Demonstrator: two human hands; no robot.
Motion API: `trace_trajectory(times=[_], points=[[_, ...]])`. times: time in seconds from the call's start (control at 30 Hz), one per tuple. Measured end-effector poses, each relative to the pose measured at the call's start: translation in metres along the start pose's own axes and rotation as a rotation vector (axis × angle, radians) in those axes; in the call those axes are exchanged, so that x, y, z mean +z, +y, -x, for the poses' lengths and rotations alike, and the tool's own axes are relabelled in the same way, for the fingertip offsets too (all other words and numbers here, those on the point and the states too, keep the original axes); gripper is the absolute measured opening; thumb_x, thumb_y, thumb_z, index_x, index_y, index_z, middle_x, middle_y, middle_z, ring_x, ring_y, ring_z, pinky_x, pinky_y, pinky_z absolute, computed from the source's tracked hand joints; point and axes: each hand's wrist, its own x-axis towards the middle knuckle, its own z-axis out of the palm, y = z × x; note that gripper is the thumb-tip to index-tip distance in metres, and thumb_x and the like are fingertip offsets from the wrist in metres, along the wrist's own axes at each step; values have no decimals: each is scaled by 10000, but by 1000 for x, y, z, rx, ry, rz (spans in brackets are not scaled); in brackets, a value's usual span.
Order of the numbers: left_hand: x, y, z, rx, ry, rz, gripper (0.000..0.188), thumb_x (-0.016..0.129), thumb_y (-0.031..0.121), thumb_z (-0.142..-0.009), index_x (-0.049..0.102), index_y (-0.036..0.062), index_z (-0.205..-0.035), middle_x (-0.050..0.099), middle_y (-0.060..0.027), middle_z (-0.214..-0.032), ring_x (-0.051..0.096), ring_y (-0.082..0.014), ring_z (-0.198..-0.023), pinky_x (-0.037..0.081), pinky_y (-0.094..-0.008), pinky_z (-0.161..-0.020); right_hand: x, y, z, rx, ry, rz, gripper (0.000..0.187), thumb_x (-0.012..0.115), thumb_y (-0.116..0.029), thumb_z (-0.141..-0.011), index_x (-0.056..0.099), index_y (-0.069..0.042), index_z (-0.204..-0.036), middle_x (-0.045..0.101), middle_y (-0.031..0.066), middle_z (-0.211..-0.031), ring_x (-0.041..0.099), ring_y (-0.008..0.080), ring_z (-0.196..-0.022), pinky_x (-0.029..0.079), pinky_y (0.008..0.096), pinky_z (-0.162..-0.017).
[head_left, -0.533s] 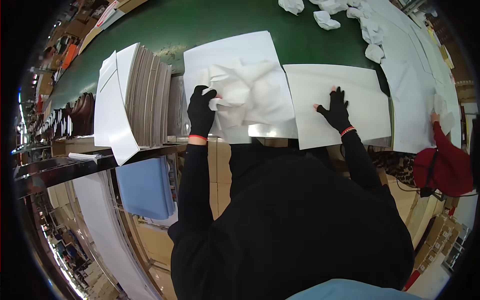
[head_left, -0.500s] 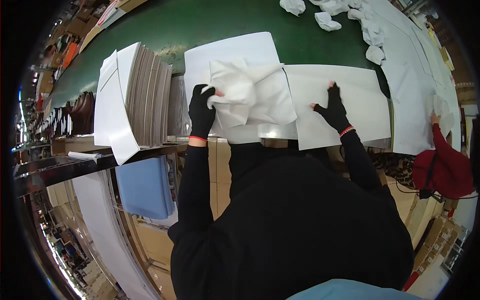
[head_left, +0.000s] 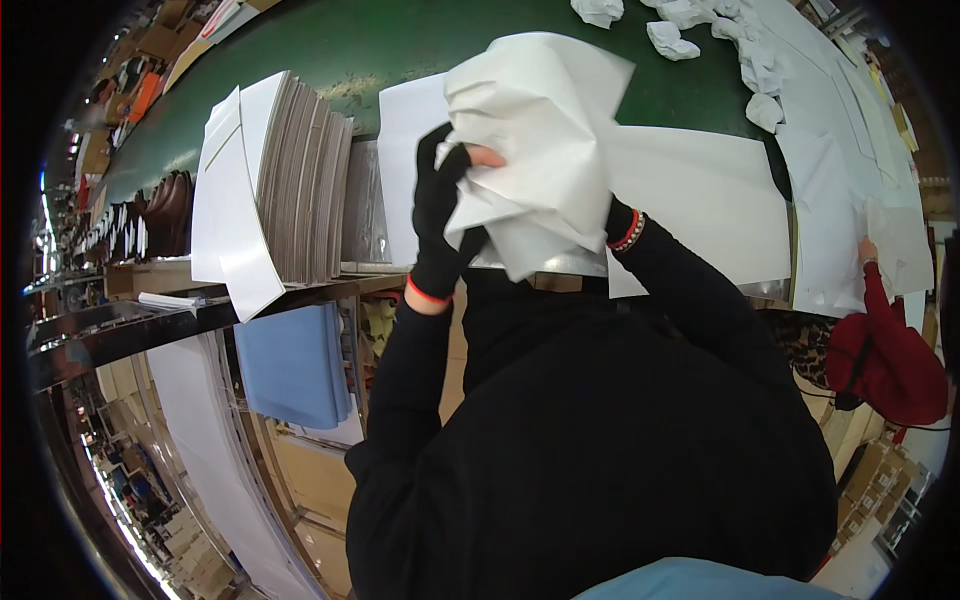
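Observation:
A crumpled sheet of white paper [head_left: 545,130] is lifted above the table in front of me. My left hand [head_left: 447,195], in a black fingerless glove, grips its left side with the thumb on the near face. At the paper's right edge is my right hand [head_left: 620,222], gloved the same way. Its fingers are hidden behind the paper. Below, a flat white sheet [head_left: 398,160] shows to the left of the crumpled one. Another flat white sheet [head_left: 705,205] lies to the right, beneath my right forearm.
A tall stack of boards with white sheets [head_left: 300,185] stands on the left. Crumpled paper balls [head_left: 672,40] lie along the far right of the green table [head_left: 390,45]. A person in red [head_left: 885,365] handles white paper [head_left: 895,250] at the right. A blue folded item [head_left: 290,368] hangs below left.
The crumpled paper has risen from the table with my left hand. My right hand has moved left, off the right-hand sheet, to behind the paper's edge.

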Motion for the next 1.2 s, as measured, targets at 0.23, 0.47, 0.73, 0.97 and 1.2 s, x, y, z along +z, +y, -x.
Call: trace_trajectory(times=[0.23,0.47,0.73,0.97,1.2], points=[[13,-97,45,-144,14,-518,371,755,162,-621,635,146,-971,478,-214,-1247,509,-387,-1143,475,-434,-861,23,89,72,356,-148,-22,191,689,-130,-790,617,-33,-938,615,96,-879,604,276,-829,482,350,-737],[30,-136,65,-334,-94,-600,453,734,456,-730,619,98,-983,542,-206,-1187,552,-402,-1050,465,-437,-853,24,87,72,248,-258,258,248,760,-184,-676,600,-93,-842,531,62,-841,549,256,-849,451,372,-738],[30,-118,15,-430,-127,-235,520,784,284,-704,463,120,-1079,629,-123,-912,617,-338,-857,478,-419,-706,26,102,71,97,-294,405,90,659,-167,-748,622,-96,-789,528,72,-787,541,257,-819,456,383,-724],[32,-132,33,65,-440,-763,358,719,314,-731,608,155,-1031,605,-57,-912,607,-240,-845,472,-362,-686,20,50,48,-213,-98,538,179,706,-124,-711,597,-77,-845,558,111,-989,543,286,-992,453,382,-787],[34,-70,66,-222,-361,-316,481,718,377,-784,518,65,-1091,621,-125,-978,613,-319,-897,486,-386,-780,17,83,41,-7,-53,402,175,666,-115,-767,579,-49,-903,549,140,-1042,536,307,-1010,450,398,-853]])
